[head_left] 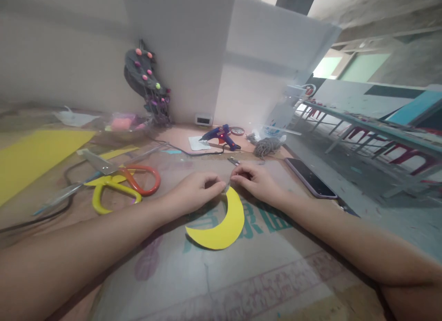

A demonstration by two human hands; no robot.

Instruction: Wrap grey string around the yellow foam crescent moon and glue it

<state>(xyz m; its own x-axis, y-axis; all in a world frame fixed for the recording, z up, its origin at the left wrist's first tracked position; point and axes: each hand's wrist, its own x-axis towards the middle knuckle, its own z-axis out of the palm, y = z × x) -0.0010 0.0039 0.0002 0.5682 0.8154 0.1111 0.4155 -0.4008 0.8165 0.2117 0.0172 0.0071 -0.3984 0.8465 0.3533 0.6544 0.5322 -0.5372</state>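
Note:
A yellow crescent-moon cutout (234, 224) lies over the printed sheet, its upper tip between my two hands. My left hand (202, 192) is closed in a pinch, thumb and fingertips at that upper tip. At the same tip shows a small greyish bit (226, 188), too small to name. My right hand (257, 183) is closed too, thumb and forefinger pinched just above and right of the tip. What its fingertips hold is too small to make out. Scissors (127, 180) with orange and yellow handles lie spread left of my left hand.
Beyond my hands are a blue glue gun (221, 136) with a lit red light, a ball of grey yarn (267, 147) and a phone (311, 178). Yellow sheet (34, 157) lies at left. A dark crescent decoration with pompoms (143, 72) stands against the wall (186, 44).

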